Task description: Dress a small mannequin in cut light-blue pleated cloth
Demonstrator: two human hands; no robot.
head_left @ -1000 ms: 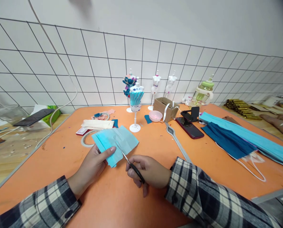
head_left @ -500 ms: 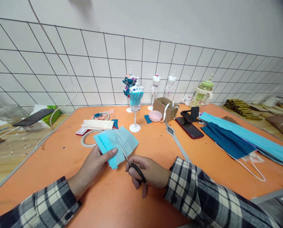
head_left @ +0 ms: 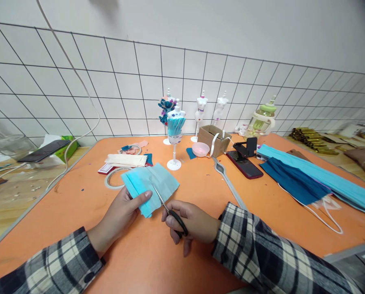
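My left hand [head_left: 121, 216] pinches a light blue piece of thin, pleated fabric [head_left: 167, 179], thumb on top and fingers underneath. In my right hand [head_left: 191, 220] is a pair of scissors [head_left: 176, 220] with black handles. Their metal blades lie across the fabric, pointing up and left; whether both blades are on the same side of it I cannot tell. Just behind the fabric stands a small white dress form [head_left: 174, 139] wrapped in light blue pleated material. A roll of tape [head_left: 109, 181] lies flat beside the fabric, on the left.
Farther back are a dress form with dark blue flowers [head_left: 165, 110], a pink bowl [head_left: 200, 150] and a cardboard box [head_left: 211, 139]. To the right lie a phone [head_left: 245, 165], a dark blue face mask [head_left: 295, 179] and light blue fabric [head_left: 323, 179]. A grey zipper [head_left: 228, 181] runs toward my right sleeve.
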